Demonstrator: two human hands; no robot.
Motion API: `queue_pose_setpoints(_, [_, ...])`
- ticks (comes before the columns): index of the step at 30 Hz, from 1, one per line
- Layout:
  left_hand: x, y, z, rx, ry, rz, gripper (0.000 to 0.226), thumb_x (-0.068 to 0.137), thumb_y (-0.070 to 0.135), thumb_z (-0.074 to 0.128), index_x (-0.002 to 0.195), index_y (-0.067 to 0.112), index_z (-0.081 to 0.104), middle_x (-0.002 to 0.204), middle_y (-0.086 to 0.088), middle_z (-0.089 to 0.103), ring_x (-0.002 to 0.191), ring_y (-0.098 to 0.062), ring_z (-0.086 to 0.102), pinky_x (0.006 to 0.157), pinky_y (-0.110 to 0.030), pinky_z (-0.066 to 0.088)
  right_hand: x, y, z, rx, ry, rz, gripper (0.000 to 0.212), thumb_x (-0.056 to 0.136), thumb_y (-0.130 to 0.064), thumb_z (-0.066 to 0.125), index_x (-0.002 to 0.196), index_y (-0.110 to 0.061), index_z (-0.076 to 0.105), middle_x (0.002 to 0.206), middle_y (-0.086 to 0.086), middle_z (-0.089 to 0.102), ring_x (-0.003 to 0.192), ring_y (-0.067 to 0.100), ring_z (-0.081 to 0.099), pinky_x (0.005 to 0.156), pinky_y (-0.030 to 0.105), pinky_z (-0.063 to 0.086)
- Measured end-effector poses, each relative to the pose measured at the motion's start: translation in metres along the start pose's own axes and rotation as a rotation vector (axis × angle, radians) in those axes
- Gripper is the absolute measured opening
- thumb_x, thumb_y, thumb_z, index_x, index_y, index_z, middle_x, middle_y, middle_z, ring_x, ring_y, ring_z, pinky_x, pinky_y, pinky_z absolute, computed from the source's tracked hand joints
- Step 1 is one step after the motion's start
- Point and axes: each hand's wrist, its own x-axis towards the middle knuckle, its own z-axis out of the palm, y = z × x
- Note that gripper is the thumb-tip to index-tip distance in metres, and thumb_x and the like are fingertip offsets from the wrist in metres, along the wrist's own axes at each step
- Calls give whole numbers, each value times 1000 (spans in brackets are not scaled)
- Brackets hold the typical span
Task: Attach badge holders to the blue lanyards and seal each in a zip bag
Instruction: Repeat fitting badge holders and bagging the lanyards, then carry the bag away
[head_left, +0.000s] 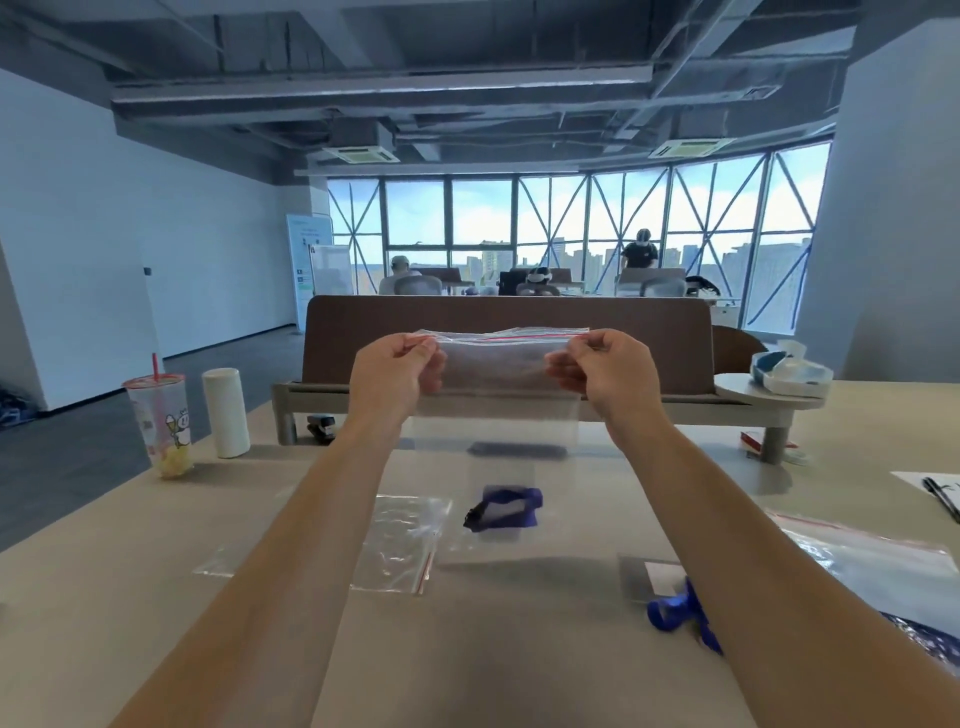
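Note:
I hold a clear zip bag (496, 415) up above the table, its red-striped top edge level. My left hand (392, 371) pinches the bag's top left corner and my right hand (605, 371) pinches the top right corner. Low inside the bag sits a rolled blue lanyard (511, 506) with a clear badge holder. Another blue lanyard (675, 613) with a badge holder (654, 577) lies on the table under my right forearm. A flat zip bag (400, 540) lies on the table left of centre.
A drink cup with a red straw (161, 423) and a white cylinder (226, 413) stand at the table's left. A brown divider panel (509, 314) runs across the far side. More zip bags (872, 561) lie at right, a pen (940, 493) beyond them.

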Motion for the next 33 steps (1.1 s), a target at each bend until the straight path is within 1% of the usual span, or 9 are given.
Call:
queue_pose_setpoints(2, [-12, 6, 4, 69, -24, 46, 12, 96, 19, 63, 94, 15, 73, 85, -1, 75, 74, -10, 69, 61, -20, 55, -10, -6, -13, 0, 32, -12, 10, 99, -10, 54, 96, -4, 62, 81, 12, 75, 72, 25, 74, 67, 37, 62])
queue_pose_setpoints(4, [-25, 14, 9, 128, -66, 87, 14, 98, 20, 60, 96, 14, 73, 84, 2, 73, 70, -5, 65, 54, -15, 49, -22, -14, -27, -24, 65, -40, 10, 99, -11, 54, 94, -6, 60, 81, 12, 75, 70, 27, 74, 61, 36, 59])
queue_pose_setpoints(9, [-53, 34, 30, 122, -169, 133, 18, 96, 17, 61, 87, 9, 74, 76, -2, 73, 69, -11, 65, 50, -18, 46, -54, -39, -73, -135, 133, -99, 9, 99, -14, 55, 94, -9, 60, 82, 10, 74, 65, 27, 72, 50, 26, 53])
queue_pose_setpoints(14, [-80, 59, 65, 41, -290, 117, 20, 94, 18, 62, 82, 8, 74, 75, -6, 74, 69, -17, 68, 56, -27, 44, -78, -73, -123, -209, 241, -146, 12, 99, -16, 53, 89, -14, 60, 76, 6, 75, 55, 23, 69, 48, 27, 50])
queue_pose_setpoints(19, [-105, 76, 114, -49, -381, 93, 18, 92, 17, 65, 77, 13, 73, 70, -5, 73, 67, -19, 69, 52, -26, 42, -91, -97, -178, -268, 338, -169, 14, 99, -14, 52, 87, -15, 59, 72, 6, 75, 53, 24, 68, 49, 27, 49])
queue_pose_setpoints(22, [-124, 78, 146, -60, -449, 78, 16, 93, 17, 64, 82, 11, 73, 74, -6, 74, 69, -18, 69, 56, -26, 47, -99, -99, -215, -308, 397, -160, 13, 98, -16, 53, 87, -15, 59, 71, 5, 74, 53, 26, 69, 52, 28, 48])
queue_pose_setpoints(25, [-142, 75, 180, -71, -515, 71, 15, 94, 17, 64, 89, 7, 74, 79, -10, 74, 70, -18, 68, 60, -28, 49, -110, -101, -249, -341, 467, -163, 13, 97, -15, 53, 86, -15, 58, 68, 3, 74, 50, 22, 67, 48, 25, 47])
queue_pose_setpoints(29, [-157, 67, 222, -91, -570, 56, 13, 93, 15, 65, 86, 9, 73, 73, -5, 72, 65, -17, 68, 49, -20, 46, -115, -102, -287, -390, 534, -159, 14, 98, -14, 53, 84, -15, 57, 64, 0, 73, 44, 17, 64, 40, 20, 43])
queue_pose_setpoints(33, [-163, 54, 261, -88, -607, 53, 13, 92, 14, 65, 81, 9, 71, 69, -4, 71, 61, -16, 67, 48, -24, 45, -107, -92, -323, -413, 580, -128, 10, 96, -15, 53, 87, -12, 59, 66, 1, 73, 43, 18, 64, 41, 24, 38])
